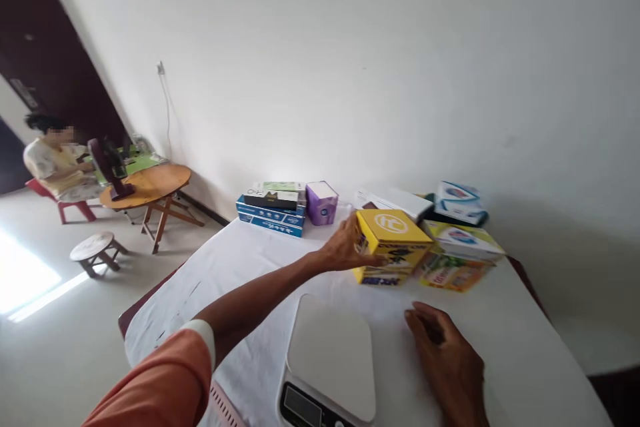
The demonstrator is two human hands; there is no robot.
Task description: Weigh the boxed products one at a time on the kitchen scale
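My left hand grips the left side of a yellow box that rests on the white-covered table. My right hand lies flat on the cloth near me, fingers loosely together, holding nothing. A white kitchen scale sits between my arms at the near edge. Right of the yellow box lies a yellow-green carton, touching it.
Along the wall stand stacked blue boxes, a purple box, a white flat box and a blue-white box. At far left a seated person is by a round wooden table; a small stool stands on the floor.
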